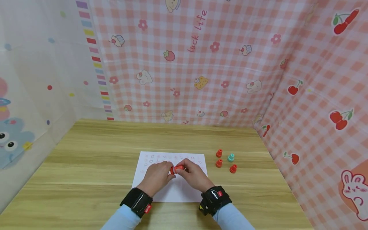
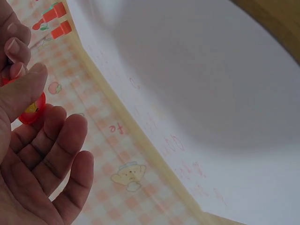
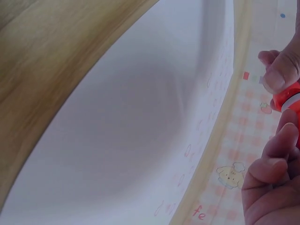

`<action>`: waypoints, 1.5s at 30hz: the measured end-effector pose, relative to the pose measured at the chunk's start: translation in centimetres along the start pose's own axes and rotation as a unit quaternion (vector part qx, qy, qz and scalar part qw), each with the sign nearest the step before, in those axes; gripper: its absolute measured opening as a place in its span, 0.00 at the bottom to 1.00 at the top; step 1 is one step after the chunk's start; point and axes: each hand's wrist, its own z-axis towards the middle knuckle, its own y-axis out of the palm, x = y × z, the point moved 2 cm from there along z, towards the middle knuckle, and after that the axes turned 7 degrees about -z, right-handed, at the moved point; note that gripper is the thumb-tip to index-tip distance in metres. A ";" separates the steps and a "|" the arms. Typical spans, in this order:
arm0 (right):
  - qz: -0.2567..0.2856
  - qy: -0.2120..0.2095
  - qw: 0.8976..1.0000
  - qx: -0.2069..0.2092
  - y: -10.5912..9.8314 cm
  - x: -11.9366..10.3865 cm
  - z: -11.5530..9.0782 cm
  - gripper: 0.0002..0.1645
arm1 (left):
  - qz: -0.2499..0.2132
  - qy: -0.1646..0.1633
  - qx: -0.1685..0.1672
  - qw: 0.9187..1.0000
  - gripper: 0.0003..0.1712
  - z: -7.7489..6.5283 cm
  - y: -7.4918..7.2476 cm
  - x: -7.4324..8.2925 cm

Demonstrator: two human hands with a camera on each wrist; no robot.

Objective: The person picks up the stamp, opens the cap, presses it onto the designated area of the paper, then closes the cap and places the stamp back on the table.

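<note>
Over a white sheet of paper [image 1: 172,193], my two hands meet at a small red toy stamp [image 1: 179,168]. The left hand [image 1: 156,176] pinches its round end between thumb and fingers; a yellow design shows on that red disc [image 2: 32,110] in the left wrist view. My right hand [image 1: 196,176] grips the other end of the stamp. A pale band crosses the red body [image 3: 291,99] in the right wrist view. Rows of small faint reddish and purplish marks [image 1: 164,157] run along the paper's far part. The fingers partly hide the stamp.
Right of the paper, three red stamps [image 1: 233,169] and one teal stamp [image 1: 231,157] stand on the wooden table [image 1: 86,166]. Pink checked cloth [image 1: 184,67] hangs behind and on the right, with a pale printed cloth [image 1: 43,73] on the left.
</note>
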 end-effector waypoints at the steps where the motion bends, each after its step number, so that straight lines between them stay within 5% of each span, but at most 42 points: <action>1: -0.002 -0.005 1.000 0.001 0.1 -0.1 0.0 0.06 | -0.002 0.001 0.001 1.000 0.16 0.0 0.0 0.0; 17: -0.033 -0.001 0.999 0.003 0.1 -0.9 0.2 0.07 | -0.063 0.005 -0.005 0.998 0.14 -0.1 -0.8 0.3; 24: -0.041 -0.006 0.999 0.001 0.1 -1.4 0.2 0.06 | -0.074 -0.021 -0.009 0.997 0.14 -0.1 -0.8 0.2; 32: -0.053 0.011 0.998 -0.012 -0.1 -1.1 0.4 0.05 | -0.037 -0.016 -0.008 0.999 0.18 0.0 -0.9 0.5; 39: -0.066 0.040 0.997 -0.020 -1.3 -0.4 0.5 0.07 | -0.009 -0.048 -0.039 0.998 0.28 -0.3 -0.8 0.0; 45: -0.094 0.082 0.992 -0.013 -3.0 0.5 0.6 0.08 | 0.014 -0.061 -0.035 0.997 0.27 -0.6 -1.0 -0.4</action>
